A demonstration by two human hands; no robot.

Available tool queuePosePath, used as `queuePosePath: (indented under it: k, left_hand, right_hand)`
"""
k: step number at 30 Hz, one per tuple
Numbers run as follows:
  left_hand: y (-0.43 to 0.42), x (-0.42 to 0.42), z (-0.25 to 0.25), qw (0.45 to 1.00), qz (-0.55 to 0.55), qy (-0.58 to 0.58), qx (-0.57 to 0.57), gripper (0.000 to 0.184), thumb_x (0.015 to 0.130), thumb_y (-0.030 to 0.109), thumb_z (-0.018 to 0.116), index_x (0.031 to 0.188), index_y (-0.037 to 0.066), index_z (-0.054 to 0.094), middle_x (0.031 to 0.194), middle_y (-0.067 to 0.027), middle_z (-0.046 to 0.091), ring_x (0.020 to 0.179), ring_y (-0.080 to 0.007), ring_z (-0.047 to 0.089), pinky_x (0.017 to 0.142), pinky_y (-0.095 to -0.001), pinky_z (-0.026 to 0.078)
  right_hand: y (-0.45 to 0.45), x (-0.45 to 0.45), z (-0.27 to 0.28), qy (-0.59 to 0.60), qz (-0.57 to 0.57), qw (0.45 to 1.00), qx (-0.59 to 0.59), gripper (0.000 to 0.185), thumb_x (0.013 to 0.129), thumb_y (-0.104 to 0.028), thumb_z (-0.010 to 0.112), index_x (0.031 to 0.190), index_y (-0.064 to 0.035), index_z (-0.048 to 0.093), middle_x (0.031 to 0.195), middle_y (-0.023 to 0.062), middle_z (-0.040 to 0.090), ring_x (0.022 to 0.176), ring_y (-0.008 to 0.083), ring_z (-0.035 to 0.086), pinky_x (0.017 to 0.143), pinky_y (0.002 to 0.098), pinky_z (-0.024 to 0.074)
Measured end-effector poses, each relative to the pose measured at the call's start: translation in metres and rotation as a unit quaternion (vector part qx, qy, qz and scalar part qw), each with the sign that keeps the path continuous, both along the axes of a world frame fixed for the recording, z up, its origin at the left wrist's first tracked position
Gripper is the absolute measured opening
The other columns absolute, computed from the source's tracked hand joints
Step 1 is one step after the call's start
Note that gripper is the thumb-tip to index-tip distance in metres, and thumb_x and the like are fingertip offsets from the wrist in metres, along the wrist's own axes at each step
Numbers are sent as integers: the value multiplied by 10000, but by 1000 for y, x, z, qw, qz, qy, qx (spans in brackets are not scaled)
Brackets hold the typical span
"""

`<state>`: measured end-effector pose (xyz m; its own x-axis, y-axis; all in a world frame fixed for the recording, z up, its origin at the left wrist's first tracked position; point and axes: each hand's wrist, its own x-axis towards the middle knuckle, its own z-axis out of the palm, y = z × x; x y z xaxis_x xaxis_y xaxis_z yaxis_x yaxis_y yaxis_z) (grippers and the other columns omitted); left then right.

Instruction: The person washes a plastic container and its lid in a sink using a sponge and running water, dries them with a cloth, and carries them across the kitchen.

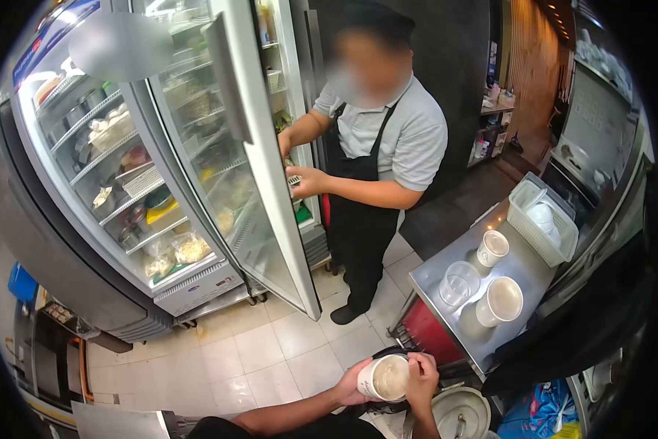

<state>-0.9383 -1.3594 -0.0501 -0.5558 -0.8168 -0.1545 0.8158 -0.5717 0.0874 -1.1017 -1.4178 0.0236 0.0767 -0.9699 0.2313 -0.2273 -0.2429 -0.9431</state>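
Observation:
A white paper cup with a pale, cloudy lid or content is between my two hands at the bottom centre. My left hand wraps round its left side. On its right side, my right hand has its fingers bent against the rim. To the right, a steel table bears a small white cup, a larger white cup and a clear plastic container. A white basket holding white items sits at the table's far end.
A person in a black apron stands at an open glass fridge door, hands inside. Another stocked fridge is at the left. A round metal lid and a blue bag lie low at the right.

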Motion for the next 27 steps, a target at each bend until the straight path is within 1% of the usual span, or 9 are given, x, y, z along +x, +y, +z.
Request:
queuePosePath:
  k: [2,5,6,8,14,16,20,22,27]
  left_hand:
    - [13,6,5,1000,16,-3,9,560,956,493,295,1309,92,463,1274,-112,544,1143,-292,542,952,-489,432]
    - [34,22,20,985,76,-129,86,535,956,503,277,1268,126,494,1135,-85,612,948,-279,622,730,-414,519]
    - [41,32,17,986,72,-127,81,535,956,503,277,1268,126,494,1135,-85,612,948,-279,622,730,-414,519]
    - [61,45,5,992,88,-82,46,575,945,515,285,1316,113,461,1295,-104,526,1157,-296,529,968,-500,411]
    - [107,72,-3,991,131,-16,7,580,944,520,282,1258,86,504,1168,-112,604,1053,-290,592,900,-459,473]
    - [115,77,-7,992,112,59,-30,580,945,518,284,1243,78,513,1144,-113,615,1034,-286,601,894,-451,479]
    - [135,82,8,989,125,-75,40,583,945,513,282,1232,63,515,1133,-115,616,1039,-279,599,898,-445,475]
    - [139,81,39,978,138,-144,61,585,940,509,286,1232,55,511,1146,-119,606,1049,-277,594,905,-431,470]
    - [141,74,71,967,168,-192,25,526,954,441,321,1304,62,427,1217,-127,543,1116,-267,539,948,-409,421]
  right_hand:
    - [5,13,-5,19,30,998,-47,107,843,-49,578,901,14,643,903,124,610,847,233,589,763,315,461]
    - [21,44,-6,7,62,998,-17,110,845,-47,570,902,14,642,900,123,611,844,234,591,769,316,462]
    - [23,54,-9,6,70,998,-7,112,848,-49,566,902,15,641,901,124,611,843,236,592,771,316,462]
    - [33,71,-14,-8,82,996,45,118,856,-58,563,914,14,637,924,99,600,865,200,581,784,288,451]
    - [70,93,-13,21,211,977,-34,243,878,-160,560,1057,-8,622,1044,166,590,976,295,562,865,353,434]
    - [75,93,-2,36,334,937,-99,483,864,-371,579,1223,-49,556,1247,214,496,1160,359,458,975,419,354]
    - [99,89,13,255,393,861,-198,778,755,-546,635,1364,-109,427,1461,228,232,1332,417,247,1041,514,241]
    - [113,88,25,282,387,860,-179,844,773,-660,525,1392,-103,383,1471,239,192,1345,431,205,1052,513,223]
    - [138,89,25,199,336,912,-128,842,814,-597,504,1417,-47,298,1470,237,190,1354,408,202,1088,476,182]
